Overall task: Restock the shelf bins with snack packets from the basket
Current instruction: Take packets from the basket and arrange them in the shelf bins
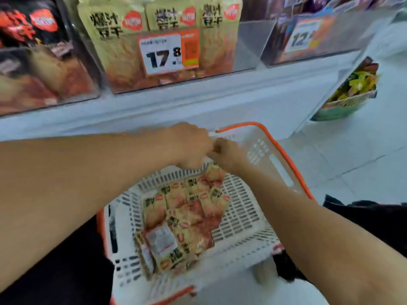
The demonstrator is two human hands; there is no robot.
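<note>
a pale tiled floor (352,150) is running under a white shelf ledge (198,100). above it clear shelf bins (248,47) are holding beige snack packets (114,29) behind a 17.8 price tag (163,53). a white basket (242,216) with an orange rim is sitting below, holding more packets (187,214). the left hand (189,146) and right hand (226,154) are meeting at its far edge, fingers curled; blur is hiding what they are gripping.

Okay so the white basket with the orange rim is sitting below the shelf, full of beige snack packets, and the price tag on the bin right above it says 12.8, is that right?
Not quite. The price tag on the bin above the basket reads 17.8, not 12.8, as the head view shows. The rest holds: the white basket has an orange rim, sits below the shelf and holds beige snack packets.
</note>
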